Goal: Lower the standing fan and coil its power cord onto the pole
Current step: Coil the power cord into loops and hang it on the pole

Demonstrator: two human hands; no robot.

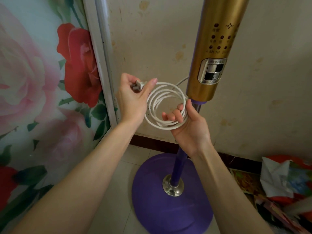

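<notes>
Power cord point(152, 100): light, pliant, springy white coil held beside the pole point(181, 159), its tail apparently running behind the gold column point(214, 48). Right hand point(187, 127) hooks curled fingers through the loops; left hand point(133, 97) pinches the plug point(137, 85). Clamp all turns together.

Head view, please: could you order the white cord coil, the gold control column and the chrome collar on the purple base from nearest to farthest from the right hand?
1. White cord coil: in the grip of the right hand.
2. Gold control column: just above, slightly to its right.
3. Chrome collar: far below the hand.
</notes>
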